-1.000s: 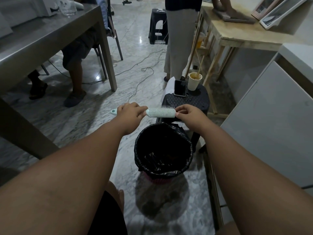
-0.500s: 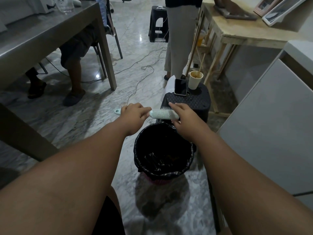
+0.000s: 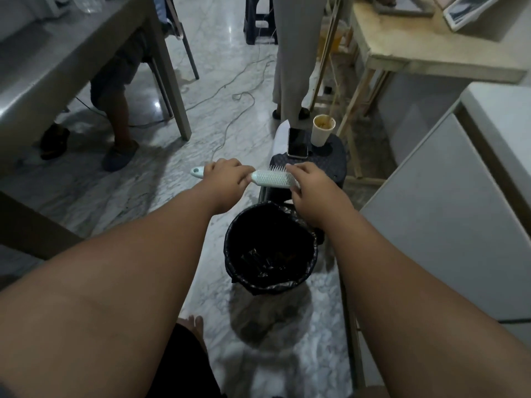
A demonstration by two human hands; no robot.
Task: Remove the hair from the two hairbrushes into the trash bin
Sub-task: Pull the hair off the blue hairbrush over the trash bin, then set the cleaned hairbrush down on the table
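From the head view, I see my left hand (image 3: 227,179) closed around the handle of a pale green hairbrush (image 3: 271,178), holding it level just beyond the far rim of the black-lined trash bin (image 3: 270,285). My right hand (image 3: 309,185) sits at the bristle end, fingers narrowed on the brush head; whether its grip holds any hair I cannot tell. I judge the work on this first brush as under way: no loose hair shows, the bin's contents are too dark to read, and the second brush is nowhere in view.
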